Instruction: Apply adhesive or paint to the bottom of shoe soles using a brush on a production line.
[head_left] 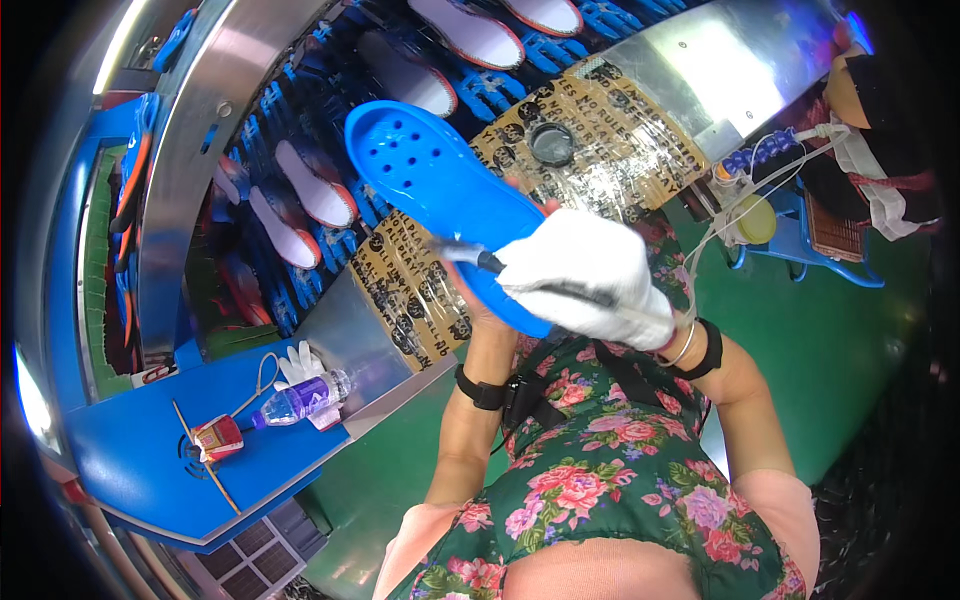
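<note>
A blue shoe-sole-shaped piece (440, 185) with several small holes at its broad end is held up in front of me. My left hand (487, 325) grips it from beneath; most of that hand is hidden behind the piece. My right hand (595, 275), in a white glove, is closed around the dark handle of a brush (487, 260). The brush's tip is blurred and lies at the left edge of the blue piece. Beyond, a small round dark-rimmed pot (551, 145) stands on a tape-covered brown board (625, 140).
White insoles with red edges (470, 35) lie on a blue-black conveyor at the far side. A blue side table (130, 450) at left carries a bottle (305, 398), a white glove (300, 365) and a red box (218, 438). A blue cart (790, 240) stands at right, with a hose (765, 155) nearby.
</note>
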